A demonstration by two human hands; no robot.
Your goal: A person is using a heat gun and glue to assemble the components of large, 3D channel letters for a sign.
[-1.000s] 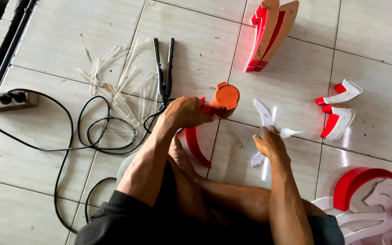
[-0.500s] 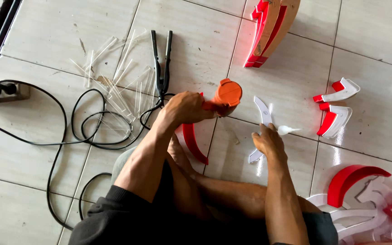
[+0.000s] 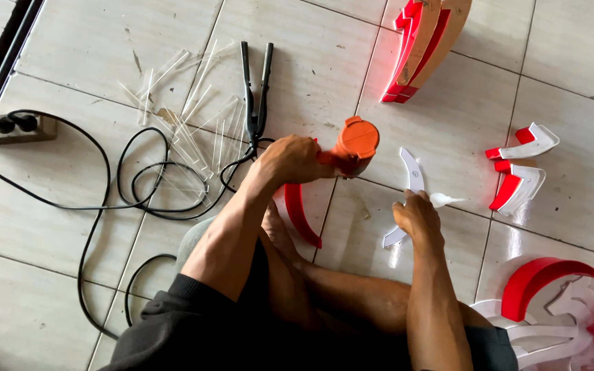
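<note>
Hardly anything has shifted since a moment ago: both hands sit where they were, only the view has slid a little. My left hand (image 3: 295, 159) is closed around the orange tool (image 3: 353, 143), held just above the tiled floor (image 3: 77, 55). My right hand (image 3: 417, 218) presses down, fingers curled, on the white curved strip (image 3: 410, 180) lying on the floor beside a red curved piece (image 3: 298, 213). I judge I'm working this strip with the tool; the next move calls for keeping the strip pinned flat while bringing the tool's end close along it.
</note>
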